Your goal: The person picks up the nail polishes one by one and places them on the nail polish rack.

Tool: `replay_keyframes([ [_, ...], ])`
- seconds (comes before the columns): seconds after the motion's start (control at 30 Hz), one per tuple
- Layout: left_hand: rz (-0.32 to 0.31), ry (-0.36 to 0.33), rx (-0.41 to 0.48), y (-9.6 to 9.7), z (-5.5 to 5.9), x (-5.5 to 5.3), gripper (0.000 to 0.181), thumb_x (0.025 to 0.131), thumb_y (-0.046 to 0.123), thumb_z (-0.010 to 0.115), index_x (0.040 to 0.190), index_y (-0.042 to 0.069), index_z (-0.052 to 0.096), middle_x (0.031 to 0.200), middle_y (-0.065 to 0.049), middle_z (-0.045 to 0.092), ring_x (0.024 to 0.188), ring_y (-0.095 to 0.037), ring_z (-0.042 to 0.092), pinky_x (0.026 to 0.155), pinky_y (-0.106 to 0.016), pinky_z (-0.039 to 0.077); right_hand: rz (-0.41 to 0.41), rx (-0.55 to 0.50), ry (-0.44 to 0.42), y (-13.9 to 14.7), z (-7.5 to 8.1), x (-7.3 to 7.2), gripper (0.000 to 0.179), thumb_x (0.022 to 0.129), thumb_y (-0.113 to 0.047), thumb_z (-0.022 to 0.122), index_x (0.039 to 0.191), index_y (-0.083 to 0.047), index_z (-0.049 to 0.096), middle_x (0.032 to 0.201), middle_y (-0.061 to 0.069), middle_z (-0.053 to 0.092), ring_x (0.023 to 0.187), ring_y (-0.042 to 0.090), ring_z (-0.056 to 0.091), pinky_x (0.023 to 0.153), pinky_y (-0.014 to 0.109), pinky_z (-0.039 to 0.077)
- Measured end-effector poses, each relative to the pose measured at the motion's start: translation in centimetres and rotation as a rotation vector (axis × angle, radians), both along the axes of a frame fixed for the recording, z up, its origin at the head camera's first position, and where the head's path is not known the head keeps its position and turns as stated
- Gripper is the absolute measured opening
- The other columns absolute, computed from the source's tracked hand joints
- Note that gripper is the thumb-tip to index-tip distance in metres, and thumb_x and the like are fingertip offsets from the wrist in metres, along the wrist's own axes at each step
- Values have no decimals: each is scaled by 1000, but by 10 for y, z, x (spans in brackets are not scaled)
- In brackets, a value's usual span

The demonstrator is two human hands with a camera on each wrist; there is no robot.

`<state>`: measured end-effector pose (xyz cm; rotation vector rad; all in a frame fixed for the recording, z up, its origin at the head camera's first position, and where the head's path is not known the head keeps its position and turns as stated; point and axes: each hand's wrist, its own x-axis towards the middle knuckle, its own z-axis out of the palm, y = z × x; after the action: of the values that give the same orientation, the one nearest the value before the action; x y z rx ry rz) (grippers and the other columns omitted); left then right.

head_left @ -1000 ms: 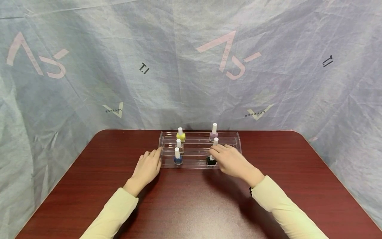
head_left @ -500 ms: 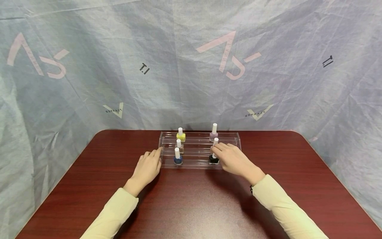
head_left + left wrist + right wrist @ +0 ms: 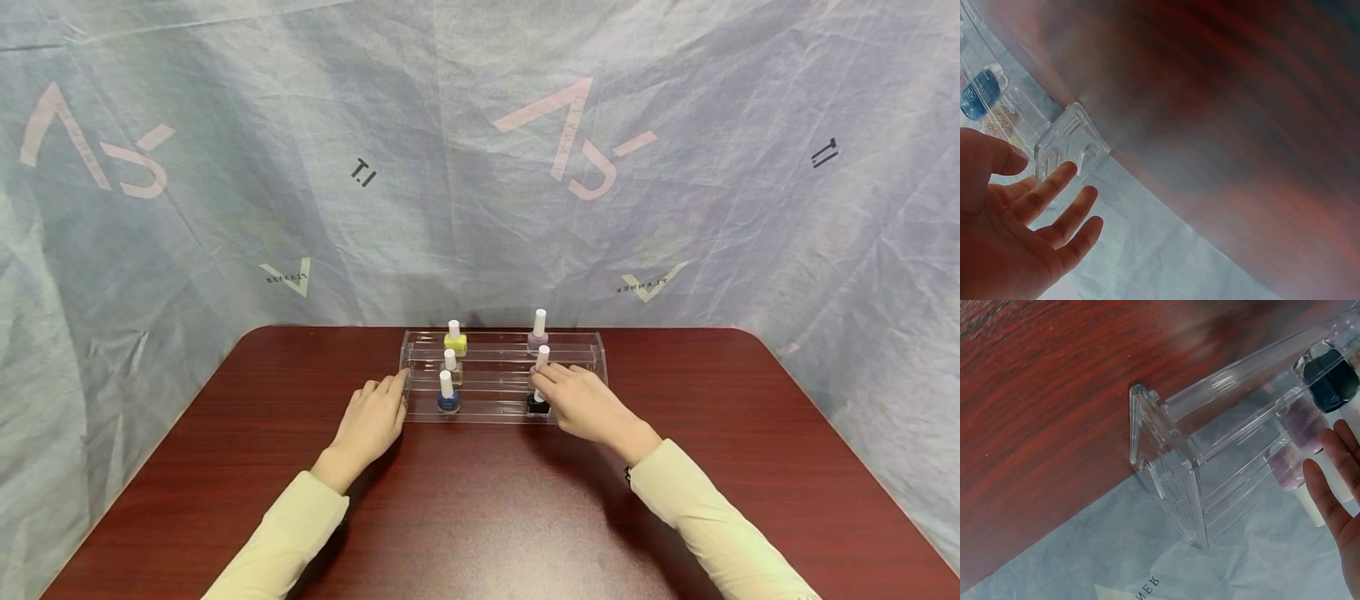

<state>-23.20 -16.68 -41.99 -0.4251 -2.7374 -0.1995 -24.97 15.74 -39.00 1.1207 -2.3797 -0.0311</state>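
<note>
A clear tiered rack (image 3: 491, 408) holds small nail polish bottles with white caps. My right hand (image 3: 588, 408) pinches the cap of the black nail polish bottle (image 3: 537, 406) on the front tier; the thumb is hidden. In the right wrist view this bottle (image 3: 1332, 378) stands upright in the rack, and two purple bottles (image 3: 1285, 465) are behind it. My left hand (image 3: 369, 421) rests against the rack's left end, its fingers extended beside the clear end panel (image 3: 1072, 140). On the left of the rack are a blue bottle (image 3: 447, 402), a glittery bottle (image 3: 456, 373) and a yellow bottle (image 3: 455, 342).
The rack stands near the back edge of a dark red wooden table (image 3: 480, 508). Behind and around the table hangs a grey printed cloth (image 3: 420, 233). Both forearms reach in from the front.
The black bottle has shifted a little right along the front tier with my right hand, then settled slightly lower. My left hand has stayed at the rack's left end.
</note>
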Motion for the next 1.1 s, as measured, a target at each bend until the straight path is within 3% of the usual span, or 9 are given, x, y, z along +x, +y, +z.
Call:
replay_keyframes([
  [0.6, -1, 2, -8, 0, 1, -1, 45, 88, 15, 53, 132, 5, 46, 115, -11, 60, 100, -34, 55, 81, -46, 44, 7, 13, -4, 0, -4, -2, 27, 71, 2, 54, 95, -11, 56, 90, 1, 57, 78, 19, 58, 67, 31, 48],
  [1.1, -2, 4, -6, 0, 0, 0, 45, 88, 15, 53, 132, 4, 46, 116, -11, 60, 99, -33, 55, 82, -46, 44, -19, 21, -40, 1, -3, -1, 26, 79, -5, 57, 104, -12, 57, 95, 1, 59, 83, 18, 60, 70, 33, 50],
])
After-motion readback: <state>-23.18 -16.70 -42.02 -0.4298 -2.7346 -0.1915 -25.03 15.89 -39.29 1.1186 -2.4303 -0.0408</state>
